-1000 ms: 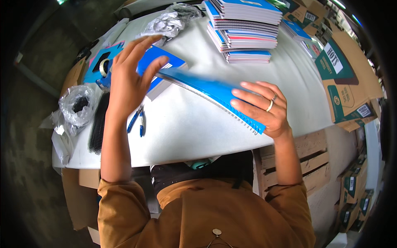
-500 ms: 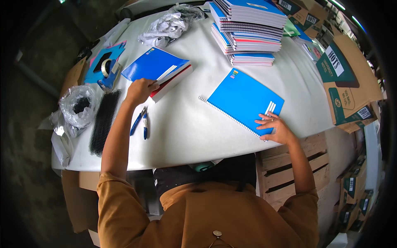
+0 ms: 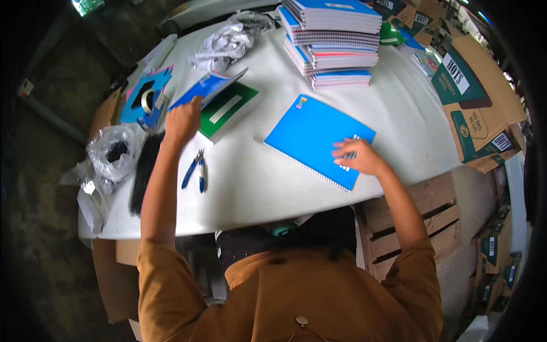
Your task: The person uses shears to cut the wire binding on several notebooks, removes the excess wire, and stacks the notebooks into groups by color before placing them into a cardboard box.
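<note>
Crinkled clear plastic wrap [image 3: 111,151] lies at the far left edge of the white bench [image 3: 245,182], beside a bundle of black strips [image 3: 145,171]. Above them sits a roll of tape [image 3: 147,100] on blue card pieces. Blue-handled pliers [image 3: 195,169] lie flat just right of the left forearm. The left hand [image 3: 182,121] has its grip clenched on the edge of a blue cover [image 3: 208,87], lifting it tilted above a green notebook [image 3: 228,109] that lies on the bench. More crumpled plastic [image 3: 225,43] rests behind these. Toward the middle, a blue spiral notebook [image 3: 313,137] lies flat and closed near the bench's front edge, its wire binding along the lower left side. The right hand [image 3: 359,158] rests on its lower right corner, fingers spread, pressing rather than grasping. Behind it stands a tall stack of notebooks [image 3: 336,43]. Cardboard boxes [image 3: 476,111] crowd the far right, with a wooden pallet [image 3: 424,214] below.
</note>
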Motion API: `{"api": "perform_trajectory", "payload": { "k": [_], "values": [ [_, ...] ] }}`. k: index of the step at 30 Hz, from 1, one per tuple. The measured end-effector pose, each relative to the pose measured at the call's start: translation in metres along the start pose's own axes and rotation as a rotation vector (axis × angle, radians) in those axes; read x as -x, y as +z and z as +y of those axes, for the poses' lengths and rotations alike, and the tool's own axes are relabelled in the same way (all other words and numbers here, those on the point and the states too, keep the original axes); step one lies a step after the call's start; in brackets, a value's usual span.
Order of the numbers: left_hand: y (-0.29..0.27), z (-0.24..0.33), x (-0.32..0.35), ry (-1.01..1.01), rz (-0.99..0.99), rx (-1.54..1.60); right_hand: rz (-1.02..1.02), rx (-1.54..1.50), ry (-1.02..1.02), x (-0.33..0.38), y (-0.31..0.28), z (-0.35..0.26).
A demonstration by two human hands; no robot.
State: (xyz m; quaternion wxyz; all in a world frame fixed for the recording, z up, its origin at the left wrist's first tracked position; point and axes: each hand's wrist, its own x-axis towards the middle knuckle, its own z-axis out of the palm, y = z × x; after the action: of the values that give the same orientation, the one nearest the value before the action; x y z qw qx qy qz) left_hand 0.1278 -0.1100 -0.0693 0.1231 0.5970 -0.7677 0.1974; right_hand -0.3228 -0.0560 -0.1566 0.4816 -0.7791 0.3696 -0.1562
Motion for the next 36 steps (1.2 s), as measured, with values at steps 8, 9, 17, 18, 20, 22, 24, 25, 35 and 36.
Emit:
{"api": "perform_trajectory", "payload": {
  "k": [8, 9, 17, 18, 20, 22, 24, 25, 35, 36],
  "values": [
    [-0.136, 0.142, 0.119, 0.429, -0.232, 0.449, 0.385, 0.618, -0.425, -0.018, 0.1, -0.132],
    [-0.14, 0.133, 0.118, 0.356, -0.152, 0.584, 0.216, 0.361, -0.326, -0.017, 0.102, -0.127],
    [-0.043, 0.086, 0.158, -0.574, 0.283, 1.62, 0.793, -0.456, -0.516, 0.009, 0.091, -0.129],
    [-0.03, 0.088, 0.164, -0.755, 0.009, 1.554, 0.807, -0.45, -0.509, 0.006, 0.098, -0.114],
    [0.004, 0.102, 0.171, -0.712, 0.011, 1.608, 0.697, -0.751, -0.366, 0.0, 0.109, -0.087],
    [0.003, 0.117, 0.171, -0.718, 0.017, 1.665, 0.769, -0.882, -0.384, -0.001, 0.114, -0.085],
    [-0.001, 0.121, 0.169, -0.672, -0.049, 1.634, 0.865, -0.581, -0.417, 0.007, 0.114, -0.088],
    [0.001, 0.124, 0.167, -0.676, -0.062, 1.638, 0.871, -0.523, -0.387, 0.008, 0.113, -0.087],
    [0.007, 0.105, 0.177, -0.506, -0.174, 1.391, 0.589, -0.412, -0.398, 0.005, 0.068, -0.105],
    [0.012, 0.097, 0.18, -0.404, -0.178, 1.291, 0.551, -0.268, -0.41, 0.003, 0.063, -0.103]
  ]
}}
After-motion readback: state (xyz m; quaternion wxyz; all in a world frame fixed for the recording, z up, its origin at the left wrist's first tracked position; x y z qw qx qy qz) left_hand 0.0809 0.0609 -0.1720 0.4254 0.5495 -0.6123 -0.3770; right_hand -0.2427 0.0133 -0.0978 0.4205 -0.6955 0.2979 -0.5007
